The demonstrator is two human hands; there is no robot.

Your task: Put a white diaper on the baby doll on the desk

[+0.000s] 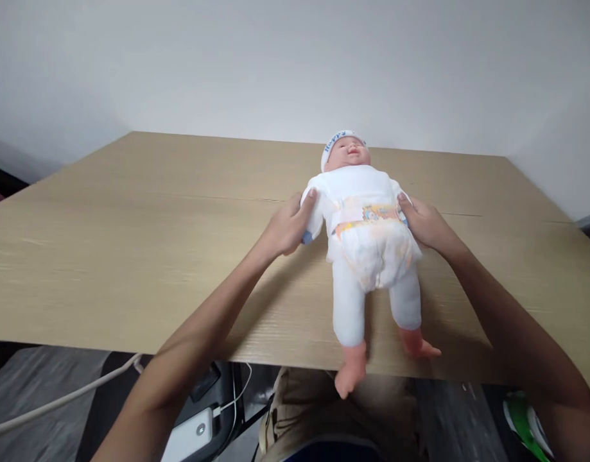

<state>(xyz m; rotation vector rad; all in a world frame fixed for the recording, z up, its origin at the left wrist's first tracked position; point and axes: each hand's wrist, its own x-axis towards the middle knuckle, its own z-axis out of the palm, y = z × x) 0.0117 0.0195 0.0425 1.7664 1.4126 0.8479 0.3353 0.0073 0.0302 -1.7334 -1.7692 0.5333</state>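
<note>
A baby doll (355, 183) lies face up on the wooden table, its feet towards me and one foot past the front edge. It wears a white cap (345, 135) with blue lettering, a white outfit, and a diaper (379, 247) with an orange printed waistband fastened over the clothes. My left hand (291, 223) is closed around the doll's arm on the left, thumb on top of the sleeve. On the other side, my right hand (422, 220) grips the doll's other arm near the waistband. The fingers under both arms are partly hidden.
The wooden table (106, 256) reaches back to a pale wall (227, 64). Below its front edge are a white power bank (193, 436) with a plugged-in cable, a thick pale cable (58, 405) and a green and white object (523, 417) at the lower right.
</note>
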